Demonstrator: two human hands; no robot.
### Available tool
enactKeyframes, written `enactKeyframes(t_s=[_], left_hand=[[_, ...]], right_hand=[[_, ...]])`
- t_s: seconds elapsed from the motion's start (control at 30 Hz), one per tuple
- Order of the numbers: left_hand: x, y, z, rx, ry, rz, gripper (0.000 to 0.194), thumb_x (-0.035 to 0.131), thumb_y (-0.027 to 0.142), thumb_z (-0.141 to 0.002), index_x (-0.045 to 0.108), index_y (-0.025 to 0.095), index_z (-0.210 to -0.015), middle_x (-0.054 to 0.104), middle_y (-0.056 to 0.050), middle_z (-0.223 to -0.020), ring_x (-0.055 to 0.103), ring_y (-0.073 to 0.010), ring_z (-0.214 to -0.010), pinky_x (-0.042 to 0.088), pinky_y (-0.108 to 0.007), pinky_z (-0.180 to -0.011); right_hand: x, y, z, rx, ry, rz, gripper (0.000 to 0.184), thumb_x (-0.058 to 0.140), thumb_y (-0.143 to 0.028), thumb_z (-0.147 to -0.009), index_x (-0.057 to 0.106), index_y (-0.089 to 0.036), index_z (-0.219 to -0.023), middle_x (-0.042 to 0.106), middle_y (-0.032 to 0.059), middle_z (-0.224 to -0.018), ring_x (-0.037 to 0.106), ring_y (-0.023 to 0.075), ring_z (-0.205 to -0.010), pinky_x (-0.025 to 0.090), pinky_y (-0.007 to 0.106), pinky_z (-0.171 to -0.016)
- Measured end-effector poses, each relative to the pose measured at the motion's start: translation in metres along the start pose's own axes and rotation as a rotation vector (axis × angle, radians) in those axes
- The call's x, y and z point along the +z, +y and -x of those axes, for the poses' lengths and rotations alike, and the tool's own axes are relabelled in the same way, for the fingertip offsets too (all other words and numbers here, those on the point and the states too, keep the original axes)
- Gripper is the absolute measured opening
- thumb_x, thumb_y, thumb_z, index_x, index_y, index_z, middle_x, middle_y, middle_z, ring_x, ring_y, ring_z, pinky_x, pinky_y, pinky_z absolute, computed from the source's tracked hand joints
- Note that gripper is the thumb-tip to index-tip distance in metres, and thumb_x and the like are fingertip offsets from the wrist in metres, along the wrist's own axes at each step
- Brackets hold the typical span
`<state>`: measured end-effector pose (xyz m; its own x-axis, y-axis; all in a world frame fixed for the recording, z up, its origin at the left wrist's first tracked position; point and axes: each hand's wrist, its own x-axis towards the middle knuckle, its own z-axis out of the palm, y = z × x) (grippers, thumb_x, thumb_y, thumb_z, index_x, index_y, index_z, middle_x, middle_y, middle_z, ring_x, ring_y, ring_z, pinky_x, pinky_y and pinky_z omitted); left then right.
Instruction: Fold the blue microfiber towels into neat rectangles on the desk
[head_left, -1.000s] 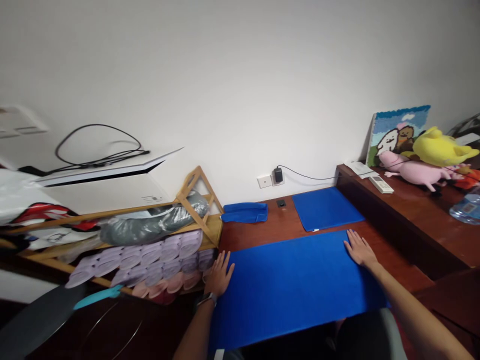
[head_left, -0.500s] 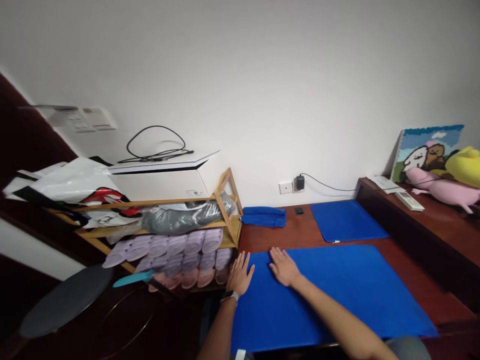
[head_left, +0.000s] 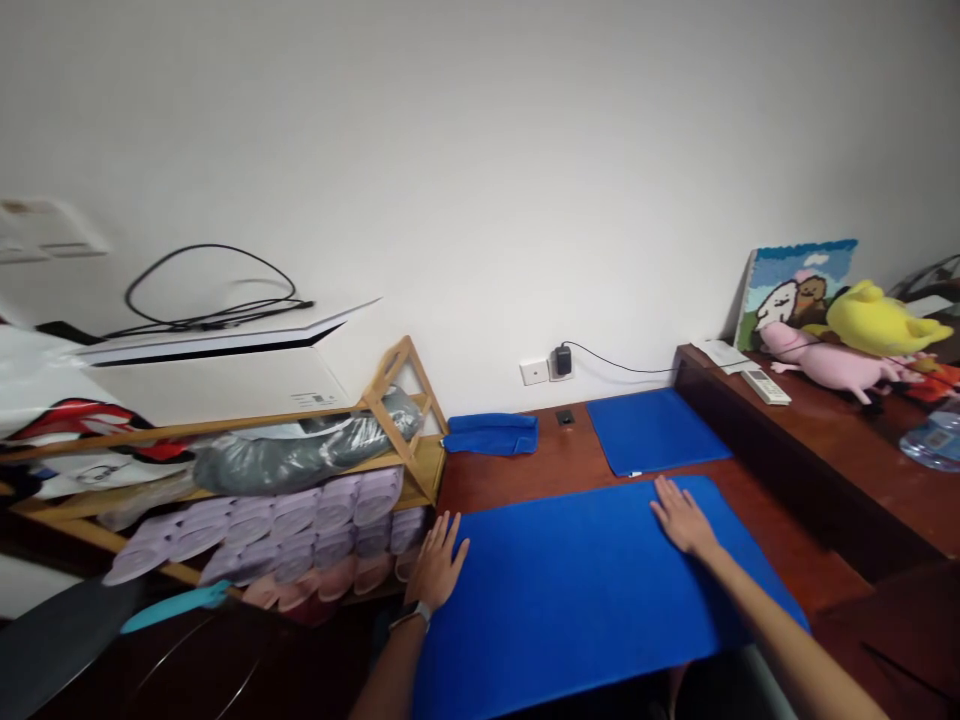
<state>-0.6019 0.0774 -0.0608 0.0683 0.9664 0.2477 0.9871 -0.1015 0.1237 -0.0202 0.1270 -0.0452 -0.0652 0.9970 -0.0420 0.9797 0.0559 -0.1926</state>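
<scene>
Two bare hands rest palm down on the large blue cloth (head_left: 585, 590), which is spread over the reddish-brown desk (head_left: 566, 470) from the lower centre to the lower right of the frame. The left hand (head_left: 436, 568), a watch (head_left: 411, 614) at its wrist, lies open at the cloth's far left corner, fingers slightly spread, gripping nothing. The right hand (head_left: 684, 515) is likewise open and flat, its fingertips at the far edge toward the right corner, with nothing grasped.

Beyond the cloth, at centre, lies a folded blue cloth (head_left: 491, 434); a smaller flat blue cloth (head_left: 656, 430) lies to its right, near the large one. Above them, a black charger (head_left: 563, 360) is plugged into the wall.

At left stands a wooden rack (head_left: 397, 352) bearing rows of lilac slippers (head_left: 330, 505), a grey bundle in clear plastic (head_left: 277, 460) and, on top, a white box (head_left: 217, 385) with a coiled black cable (head_left: 210, 322).

At right, a raised surface (head_left: 847, 440) carries a white remote control (head_left: 766, 387), a pink plush toy (head_left: 829, 366), a yellow plush toy (head_left: 874, 320) and an upright picture of two dogs (head_left: 795, 285).
</scene>
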Motion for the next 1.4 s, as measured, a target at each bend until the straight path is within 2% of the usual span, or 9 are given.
enactKeyframes(t_s=[0.07, 0.17, 0.57, 0.67, 0.93, 1.03, 1.1, 1.2, 1.4], left_hand=[[0.0, -0.002, -0.002, 0.008, -0.002, -0.014, 0.066, 0.031, 0.052, -0.106, 0.04, 0.017, -0.161, 0.04, -0.014, -0.167, 0.035, -0.0298, -0.155, 0.033, -0.051, -0.125], [-0.001, -0.004, -0.004, 0.011, -0.009, -0.028, 0.066, 0.031, 0.051, -0.105, 0.041, 0.016, -0.16, 0.04, -0.015, -0.166, 0.036, -0.0304, -0.154, 0.035, -0.051, -0.124], [-0.007, 0.009, 0.0, -0.015, -0.029, -0.004, 0.065, 0.032, 0.051, -0.106, 0.038, 0.017, -0.161, 0.038, -0.015, -0.167, 0.034, -0.0294, -0.155, 0.032, -0.052, -0.125], [-0.008, 0.014, 0.002, -0.03, -0.031, 0.013, 0.065, 0.032, 0.052, -0.106, 0.038, 0.017, -0.161, 0.035, -0.015, -0.169, 0.031, -0.0282, -0.157, 0.031, -0.049, -0.126], [-0.003, 0.014, 0.007, -0.031, 0.004, 0.04, 0.064, 0.033, 0.053, -0.107, 0.035, 0.021, -0.163, 0.035, -0.014, -0.17, 0.03, -0.0282, -0.157, 0.031, -0.05, -0.125], [0.001, 0.011, 0.008, -0.026, 0.017, 0.037, 0.063, 0.033, 0.052, -0.107, 0.034, 0.023, -0.163, 0.037, -0.013, -0.169, 0.032, -0.0284, -0.156, 0.031, -0.051, -0.125], [0.001, 0.009, 0.007, -0.03, 0.011, 0.035, 0.063, 0.033, 0.052, -0.107, 0.034, 0.023, -0.163, 0.037, -0.013, -0.169, 0.032, -0.0284, -0.156, 0.031, -0.051, -0.125], [-0.001, 0.008, 0.005, -0.031, -0.009, 0.039, 0.065, 0.031, 0.054, -0.107, 0.034, 0.021, -0.163, 0.035, -0.013, -0.17, 0.03, -0.028, -0.157, 0.031, -0.051, -0.125], [-0.003, 0.007, 0.001, -0.029, -0.017, 0.025, 0.066, 0.031, 0.054, -0.106, 0.037, 0.019, -0.162, 0.035, -0.013, -0.17, 0.031, -0.0282, -0.157, 0.031, -0.05, -0.125]], right_hand=[[-0.006, 0.057, 0.002, 0.123, 0.016, 0.025, 0.076, 0.014, -0.052, -0.104, 0.026, -0.009, -0.165, 0.025, 0.0113, -0.171, 0.021, 0.0265, -0.159, 0.019, 0.049, -0.129], [-0.01, 0.092, 0.003, 0.179, 0.037, 0.034, 0.078, 0.011, -0.051, -0.103, 0.024, -0.005, -0.165, 0.023, 0.0119, -0.172, 0.018, 0.0259, -0.16, 0.017, 0.047, -0.13], [-0.035, 0.067, -0.01, 0.257, -0.083, 0.116, 0.069, 0.028, -0.032, -0.099, 0.037, 0.0, -0.159, 0.036, 0.0223, -0.166, 0.033, 0.0322, -0.155, 0.028, 0.055, -0.125], [-0.041, 0.0, -0.017, 0.157, -0.027, 0.137, 0.067, 0.033, -0.025, -0.096, 0.042, 0.003, -0.155, 0.039, 0.0265, -0.163, 0.036, 0.0337, -0.154, 0.025, 0.054, -0.126], [0.003, -0.32, 0.005, -0.536, -0.092, -0.19, 0.069, 0.026, -0.044, -0.105, 0.029, -0.01, -0.165, 0.028, 0.0139, -0.171, 0.022, 0.026, -0.159, 0.016, 0.044, -0.13], [0.023, -0.37, 0.012, -0.61, -0.14, -0.223, 0.07, 0.024, -0.047, -0.105, 0.028, -0.01, -0.165, 0.024, 0.0132, -0.171, 0.019, 0.0257, -0.16, 0.014, 0.046, -0.13], [0.029, -0.364, 0.012, -0.612, -0.133, -0.226, 0.071, 0.022, -0.049, -0.106, 0.027, -0.01, -0.165, 0.022, 0.0123, -0.172, 0.016, 0.0249, -0.161, 0.012, 0.046, -0.131], [0.025, -0.301, 0.008, -0.539, -0.109, -0.197, 0.072, 0.018, -0.053, -0.106, 0.024, -0.012, -0.166, 0.022, 0.011, -0.172, 0.016, 0.0236, -0.161, 0.011, 0.047, -0.131], [-0.003, -0.062, 0.004, -0.135, -0.049, -0.046, 0.075, 0.015, -0.055, -0.105, 0.026, -0.013, -0.166, 0.025, 0.0093, -0.172, 0.018, 0.0245, -0.16, 0.014, 0.049, -0.13]])
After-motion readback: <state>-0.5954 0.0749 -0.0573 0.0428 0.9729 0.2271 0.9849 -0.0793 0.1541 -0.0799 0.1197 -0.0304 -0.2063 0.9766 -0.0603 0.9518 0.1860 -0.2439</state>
